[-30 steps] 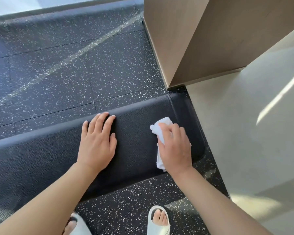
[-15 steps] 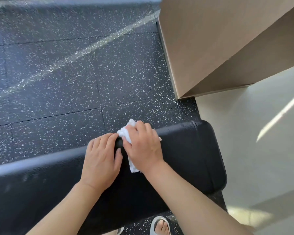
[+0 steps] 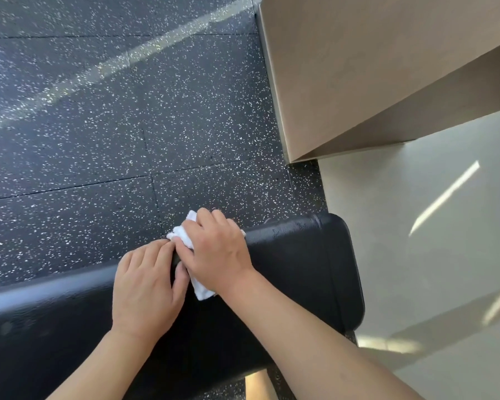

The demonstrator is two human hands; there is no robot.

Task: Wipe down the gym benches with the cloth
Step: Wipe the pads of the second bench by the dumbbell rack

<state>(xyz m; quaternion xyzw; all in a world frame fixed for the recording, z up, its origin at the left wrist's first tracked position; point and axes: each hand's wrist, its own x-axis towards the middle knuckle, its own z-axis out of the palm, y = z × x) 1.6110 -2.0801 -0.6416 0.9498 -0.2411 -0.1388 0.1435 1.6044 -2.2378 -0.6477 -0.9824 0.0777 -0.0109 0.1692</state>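
Right now both hands are on the bench (image 3: 300, 272), a black padded one running from under the forearms out past the right hand to a rounded end.

Right hand (image 3: 217, 255): fingers curled down over the cloth (image 3: 182, 235), pressing it against the far top edge of the pad. Closed grip, holding the cloth. The cloth is white and bunched; one bit sticks out beyond the fingertips over the far edge, another bit pokes out below the heel of the palm, on the pad's top surface. The rest is hidden under the hand.

Left hand (image 3: 145, 287): flat on the pad, palm down, fingers together and loosely extended, holding nothing. Fingertips reach the far edge of the pad. It sits immediately left of the right hand; thumb side touches or nearly touches the right hand and the cloth, cannot tell which.

Both forearms are bare and come in from the near edge of the view.

Beyond the fingertips: dark rubber floor (image 3: 98, 125) with white flecks, tile seams visible, and a pale diagonal light streak across it.

Right of the right hand, past the bench end: light smooth floor (image 3: 416, 226) with sun patches. Further out on that side: a tan wooden block (image 3: 358, 67) standing on the floor, well apart from the bench.
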